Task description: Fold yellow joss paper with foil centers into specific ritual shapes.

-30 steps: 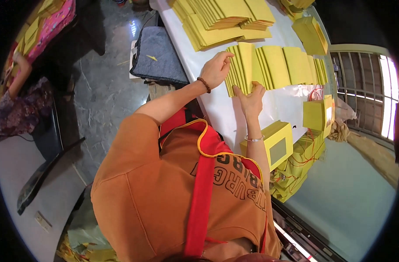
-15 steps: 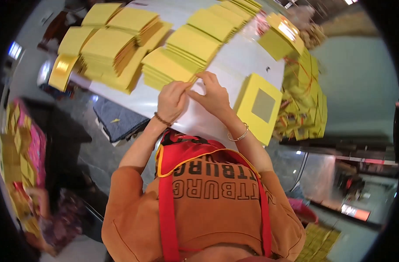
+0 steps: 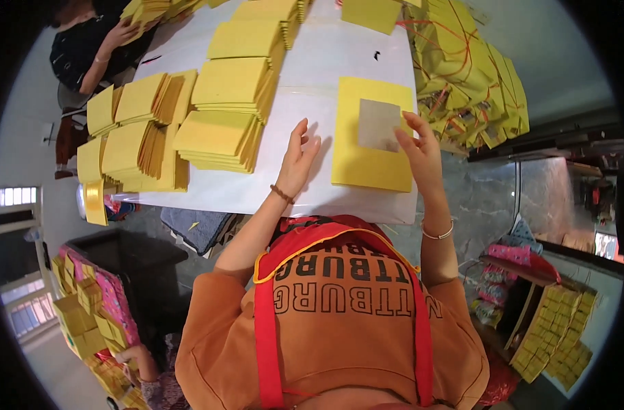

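Observation:
Above the white table (image 3: 305, 89), my left hand (image 3: 297, 164) is held edge-on with its fingers stretched and nothing in them. It is apart from the closest pile of folded yellow paper pieces (image 3: 213, 140) on its left. My right hand (image 3: 422, 150) is at the right edge of a flat yellow block (image 3: 349, 167), thumb and fingers spread. The block looks like a stack of paper or card, with a grey square (image 3: 379, 124) on top. One fingertip overlaps the square; whether it touches cannot be made out.
More folded yellow piles (image 3: 131, 154) line the table's left side. A large heap of yellow paper bags (image 3: 472, 82) with red cords rises on the right. At far left another person's hand (image 3: 122, 31) handles yellow pieces. A dark blue cloth (image 3: 196, 229) lies below the table edge.
Both hands have left the nearest yellow pile and separated. My right hand has moved right to the flat yellow block. The view has turned, bringing another person in at the upper left.

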`<state>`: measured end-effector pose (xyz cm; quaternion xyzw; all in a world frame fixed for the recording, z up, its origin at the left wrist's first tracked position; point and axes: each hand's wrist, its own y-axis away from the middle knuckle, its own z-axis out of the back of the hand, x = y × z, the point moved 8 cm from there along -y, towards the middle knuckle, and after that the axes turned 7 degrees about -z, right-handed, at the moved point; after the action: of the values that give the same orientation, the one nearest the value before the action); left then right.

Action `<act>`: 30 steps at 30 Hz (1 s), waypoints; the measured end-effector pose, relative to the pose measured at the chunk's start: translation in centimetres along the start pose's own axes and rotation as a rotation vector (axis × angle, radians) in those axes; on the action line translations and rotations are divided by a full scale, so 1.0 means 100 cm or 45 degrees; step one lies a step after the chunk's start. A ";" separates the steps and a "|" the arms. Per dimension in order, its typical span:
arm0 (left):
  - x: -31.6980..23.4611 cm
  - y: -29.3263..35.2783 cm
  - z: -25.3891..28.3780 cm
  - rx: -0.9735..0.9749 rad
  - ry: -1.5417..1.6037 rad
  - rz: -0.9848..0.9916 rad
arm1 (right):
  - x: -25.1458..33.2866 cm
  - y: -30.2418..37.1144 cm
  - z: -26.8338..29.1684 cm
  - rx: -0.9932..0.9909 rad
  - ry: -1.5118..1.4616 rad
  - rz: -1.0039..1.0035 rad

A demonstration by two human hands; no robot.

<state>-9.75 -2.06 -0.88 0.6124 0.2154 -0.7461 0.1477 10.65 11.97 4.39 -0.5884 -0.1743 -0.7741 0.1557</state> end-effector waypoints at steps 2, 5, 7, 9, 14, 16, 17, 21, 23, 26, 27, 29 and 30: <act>0.017 -0.007 -0.024 0.113 0.274 0.322 | -0.027 0.002 0.016 -0.087 -0.118 -0.082; 0.017 -0.011 -0.048 0.108 0.209 0.472 | -0.073 0.008 0.029 -0.156 -0.354 -0.296; 0.030 -0.013 -0.060 0.098 0.348 0.468 | -0.088 0.010 0.025 -0.133 -0.485 -0.434; 0.037 -0.016 -0.070 0.084 0.487 0.464 | -0.100 0.016 0.017 -0.074 -0.632 -0.617; 0.066 -0.012 -0.081 0.088 0.831 0.684 | -0.126 0.007 0.015 -0.025 -0.676 -0.740; 0.050 -0.013 -0.083 0.147 0.902 0.713 | -0.132 0.005 0.013 0.005 -0.677 -0.778; 0.043 -0.012 -0.087 0.208 0.977 0.727 | -0.129 0.004 0.014 0.019 -0.663 -0.746; 0.055 -0.011 -0.066 -0.118 0.675 0.472 | -0.120 -0.001 0.017 -0.004 -0.544 -0.588; 0.042 -0.007 -0.062 -0.152 0.420 0.361 | -0.115 0.004 0.019 -0.014 -0.507 -0.588; -0.018 -0.011 -0.049 -0.146 -0.378 -0.146 | -0.102 0.014 0.022 -0.020 -0.455 -0.557; -0.054 -0.011 -0.057 -0.102 -0.916 -0.542 | -0.099 0.016 0.024 -0.017 -0.439 -0.530; -0.081 -0.019 -0.070 -0.074 -0.885 -0.698 | -0.104 0.018 0.023 0.013 -0.363 -0.397; -0.082 -0.022 -0.079 0.035 -0.809 -0.708 | -0.095 0.018 0.021 0.049 -0.289 -0.267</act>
<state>-2.46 3.47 6.17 0.2726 0.3061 -0.9121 -0.0085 15.67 11.69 -4.13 -0.6475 -0.2662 -0.7111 0.0647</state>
